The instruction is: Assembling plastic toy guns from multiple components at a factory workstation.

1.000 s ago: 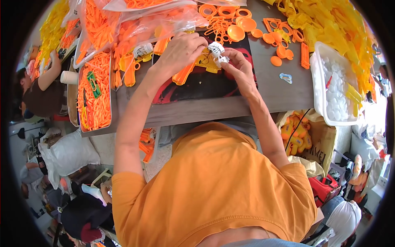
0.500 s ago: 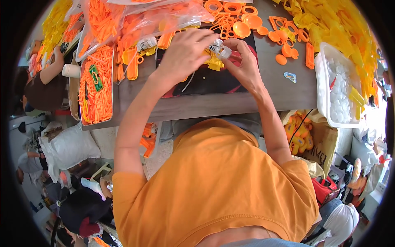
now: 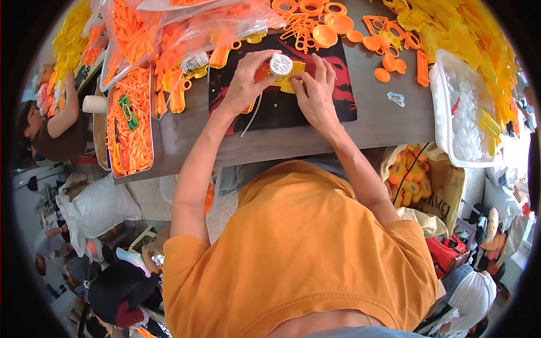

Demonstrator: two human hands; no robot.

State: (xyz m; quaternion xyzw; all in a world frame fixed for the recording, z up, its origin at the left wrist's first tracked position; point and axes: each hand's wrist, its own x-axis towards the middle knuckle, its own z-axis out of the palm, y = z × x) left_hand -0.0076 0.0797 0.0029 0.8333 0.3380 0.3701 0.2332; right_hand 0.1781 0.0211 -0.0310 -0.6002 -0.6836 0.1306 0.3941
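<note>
Over the dark mat [image 3: 338,107], my left hand [image 3: 246,81] is closed round a toy part with a round white end [image 3: 280,65]. The rest of that part is hidden by my fingers and palm. A thin pale cord [image 3: 255,115] hangs below this hand onto the mat. My right hand [image 3: 317,93] has its fingers bent at a yellow plastic piece [image 3: 292,80], with thumb and forefinger against its right side. Whether the yellow piece is joined to the white-ended part, I cannot tell.
At left, a tray of small orange parts [image 3: 135,155] holds a green tool [image 3: 128,112] and yellow-handled scissors [image 3: 119,152]. Round orange parts [image 3: 325,35] lie beyond the mat. A white tub [image 3: 442,135] of translucent pieces stands right, below yellow parts [image 3: 468,34]. A person [image 3: 53,127] sits at left.
My left hand has turned the toy part so its round white end faces up. My right hand has shifted from the white part down to the yellow piece. Both hands have moved slightly nearer.
</note>
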